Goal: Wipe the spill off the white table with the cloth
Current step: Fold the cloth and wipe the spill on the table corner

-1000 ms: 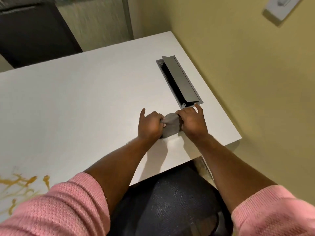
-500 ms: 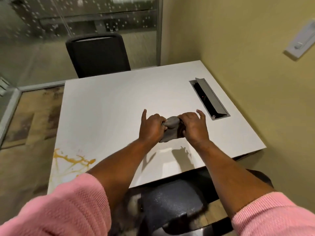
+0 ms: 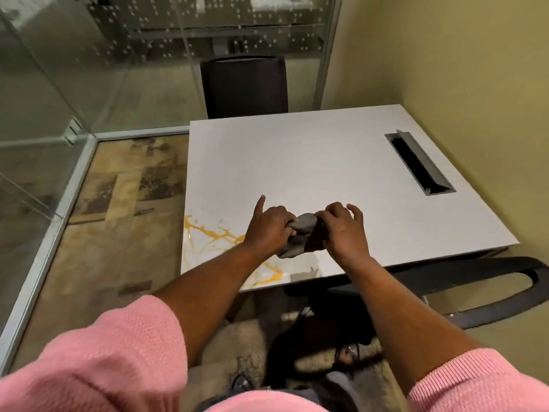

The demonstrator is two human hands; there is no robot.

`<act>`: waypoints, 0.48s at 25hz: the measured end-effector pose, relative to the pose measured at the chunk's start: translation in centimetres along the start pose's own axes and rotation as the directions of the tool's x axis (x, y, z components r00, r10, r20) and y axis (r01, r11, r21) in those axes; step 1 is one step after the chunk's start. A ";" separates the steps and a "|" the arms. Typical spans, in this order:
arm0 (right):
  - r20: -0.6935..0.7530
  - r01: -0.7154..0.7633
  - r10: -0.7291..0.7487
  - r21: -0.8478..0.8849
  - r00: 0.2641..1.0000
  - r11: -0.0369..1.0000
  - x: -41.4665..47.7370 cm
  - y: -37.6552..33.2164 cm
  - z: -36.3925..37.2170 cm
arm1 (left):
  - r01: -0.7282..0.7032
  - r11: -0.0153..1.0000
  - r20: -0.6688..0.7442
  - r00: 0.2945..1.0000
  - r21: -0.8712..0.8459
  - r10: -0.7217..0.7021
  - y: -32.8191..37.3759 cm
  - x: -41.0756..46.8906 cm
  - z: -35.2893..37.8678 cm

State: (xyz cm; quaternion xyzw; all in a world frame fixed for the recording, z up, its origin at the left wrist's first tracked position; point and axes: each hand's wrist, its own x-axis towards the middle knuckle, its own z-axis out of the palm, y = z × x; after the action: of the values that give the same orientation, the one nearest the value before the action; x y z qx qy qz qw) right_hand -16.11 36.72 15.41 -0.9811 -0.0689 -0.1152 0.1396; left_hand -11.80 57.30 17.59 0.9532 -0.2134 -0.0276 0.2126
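A bunched grey cloth (image 3: 303, 233) hangs just above the white table (image 3: 312, 162), near its front edge. My left hand (image 3: 269, 228) grips its left end, with the index finger sticking out. My right hand (image 3: 344, 230) pinches its right end between thumb and fingers. An orange-yellow spill (image 3: 208, 236) streaks the table's front left corner, just left of my left hand and partly hidden under my left forearm. More of the spill shows at the front edge (image 3: 271, 278).
An open grey cable tray (image 3: 421, 162) is set into the table at the right, by the yellow wall. A black chair (image 3: 243, 84) stands behind the table, another black chair (image 3: 490, 289) at the front right. Glass partitions stand on the left.
Both hands with the cloth have lifted slightly and moved left along the table towards the spill. The view has swung left, so the whole spill and the floor now show.
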 end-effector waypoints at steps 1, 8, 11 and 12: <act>0.010 -0.001 0.001 0.000 1.000 1.000 -0.7 -1.2 0.9 | 0.010 1.000 0.015 1.000 0.005 -0.010 -1.0 -1.3 0.2; 0.216 0.036 -0.042 0.032 0.975 0.999 -4.7 -4.1 6.3 | 0.109 0.994 0.115 0.987 0.025 -0.111 -5.2 -7.6 4.2; 0.288 0.041 -0.044 0.017 0.957 0.999 -5.2 -3.5 8.4 | 0.168 0.986 0.164 0.972 0.019 -0.169 -5.8 -8.2 6.4; 0.302 0.037 -0.042 0.021 0.952 0.999 -5.2 -3.1 9.1 | 0.182 0.983 0.186 0.965 0.025 -0.183 -5.8 -8.0 7.1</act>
State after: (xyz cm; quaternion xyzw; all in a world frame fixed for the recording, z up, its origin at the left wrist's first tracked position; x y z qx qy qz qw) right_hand -19.78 41.76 6.42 -0.9845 -0.1098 0.0342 0.1324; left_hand -17.81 62.63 8.37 0.9627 -0.1441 -0.1361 0.1842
